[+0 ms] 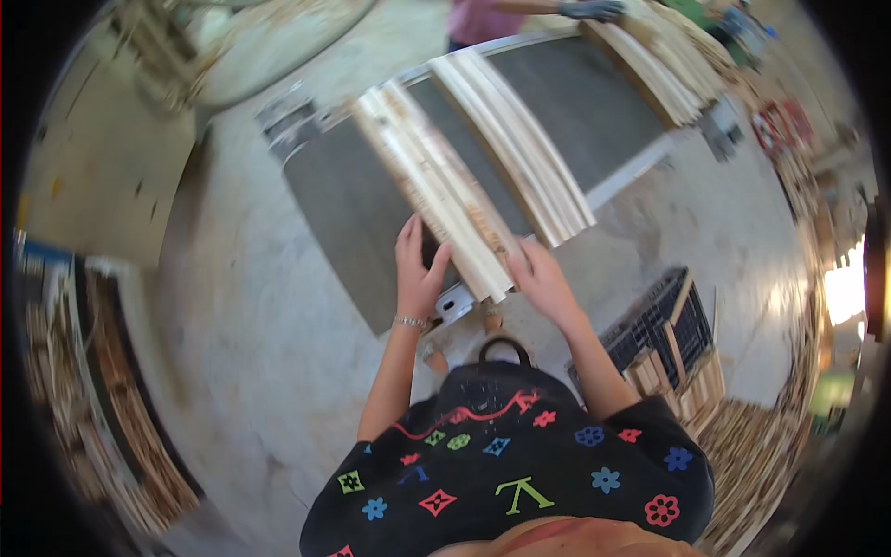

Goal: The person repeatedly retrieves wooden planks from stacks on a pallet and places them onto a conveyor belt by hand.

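A bundle of long pale wood strips (432, 186) lies across a dark-topped table (343, 209), its near end between my two hands. My left hand (422, 269) is on the bundle's left side, thumb apart from the fingers. On the right side of the same end is my right hand (543, 278), its fingers against the wood and partly hidden. To the right, a second bundle of strips (520, 139) lies on the table, apart from the first. A third stack of strips (645, 70) rests at the table's far right end.
Across the table stands a co-worker (483, 23) in a pink top, a gloved hand (591, 10) at the third stack. A black pallet or crate (659, 320) with wood pieces is on the floor at right. Wood strips (761, 436) are piled at lower right.
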A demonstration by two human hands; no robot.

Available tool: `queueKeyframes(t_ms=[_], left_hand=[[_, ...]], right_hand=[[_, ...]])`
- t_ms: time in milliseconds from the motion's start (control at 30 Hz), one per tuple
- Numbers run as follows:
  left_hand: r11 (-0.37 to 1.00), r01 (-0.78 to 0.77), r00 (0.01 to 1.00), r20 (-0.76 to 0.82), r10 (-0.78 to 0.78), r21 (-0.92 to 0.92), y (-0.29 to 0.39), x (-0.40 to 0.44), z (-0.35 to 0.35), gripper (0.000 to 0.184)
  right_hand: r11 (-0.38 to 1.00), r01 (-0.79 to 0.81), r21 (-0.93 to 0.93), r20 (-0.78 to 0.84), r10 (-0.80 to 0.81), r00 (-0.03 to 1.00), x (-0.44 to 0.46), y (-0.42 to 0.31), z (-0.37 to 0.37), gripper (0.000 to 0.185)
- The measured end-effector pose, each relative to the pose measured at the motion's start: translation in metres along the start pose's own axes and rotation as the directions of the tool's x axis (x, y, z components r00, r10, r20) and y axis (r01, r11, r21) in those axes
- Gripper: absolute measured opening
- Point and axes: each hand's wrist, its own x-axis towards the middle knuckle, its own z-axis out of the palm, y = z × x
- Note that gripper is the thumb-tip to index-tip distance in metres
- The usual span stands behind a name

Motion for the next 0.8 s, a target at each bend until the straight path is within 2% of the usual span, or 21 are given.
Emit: queueKeyframes(t_ms=[100, 200, 333, 433, 533, 567, 600, 633, 700, 733, 767, 800], left_hand=[[0.982, -0.119, 0.992, 0.065, 0.110, 0.148, -0.001, 0.000, -0.004, 0.069], [0.978, -0.117, 0.990, 0.096, 0.102, 0.171, 0.001, -0.001, -0.001, 0.068], [0.958, -0.200, 0.977, 0.108, 0.181, 0.204, -0.012, 0.003, 0.001, 0.066], [0.950, -0.208, 0.978, 0.081, 0.194, 0.232, -0.025, 0.009, 0.002, 0.064], [0.968, -0.166, 0.985, 0.071, 0.155, 0.187, -0.012, 0.002, 0.001, 0.059], [0.970, -0.169, 0.985, 0.063, 0.161, 0.173, -0.009, -0.011, 0.003, 0.057], [0.895, -0.314, 0.946, 0.025, 0.323, 0.317, 0.002, -0.032, 0.008, 0.052], [0.840, -0.381, 0.914, 0.023, 0.404, 0.386, 0.015, -0.060, 0.015, 0.047], [0.895, -0.393, 0.914, -0.015, 0.405, 0.210, 0.036, -0.139, 0.045, 0.043], [0.945, -0.313, 0.948, -0.022, 0.316, 0.098, 0.054, -0.189, 0.066, 0.040], [0.867, -0.474, 0.879, 0.024, 0.476, 0.151, 0.031, -0.223, 0.086, 0.037], [0.890, -0.430, 0.900, 0.158, 0.407, 0.155, 0.020, -0.266, 0.108, 0.036]], right_hand=[[0.982, -0.181, 0.051, -0.130, 0.187, 0.974, -0.070, -0.003, -0.002, 0.036], [0.955, -0.292, 0.062, -0.087, 0.296, 0.951, -0.143, 0.001, 0.005, 0.034], [0.966, -0.252, -0.055, -0.027, 0.251, 0.968, -0.234, 0.025, 0.035, 0.035], [0.951, -0.308, -0.019, -0.038, 0.308, 0.951, -0.300, 0.026, 0.046, 0.036], [0.932, -0.356, 0.065, -0.174, 0.362, 0.916, -0.379, 0.034, 0.050, 0.038], [0.922, -0.382, 0.066, -0.221, 0.387, 0.895, -0.409, 0.038, 0.050, 0.039], [0.908, -0.414, 0.064, -0.268, 0.415, 0.869, -0.442, 0.042, 0.047, 0.039], [0.888, -0.455, 0.064, -0.312, 0.451, 0.837, -0.475, 0.042, 0.043, 0.039], [0.844, -0.531, 0.076, -0.417, 0.511, 0.752, -0.545, 0.045, 0.036, 0.038], [0.817, -0.555, 0.156, -0.441, 0.560, 0.701, -0.583, 0.053, 0.037, 0.038], [0.786, -0.570, 0.239, -0.464, 0.608, 0.645, -0.619, 0.061, 0.042, 0.039], [0.736, -0.585, 0.341, -0.452, 0.674, 0.584, -0.653, 0.064, 0.045, 0.040]])
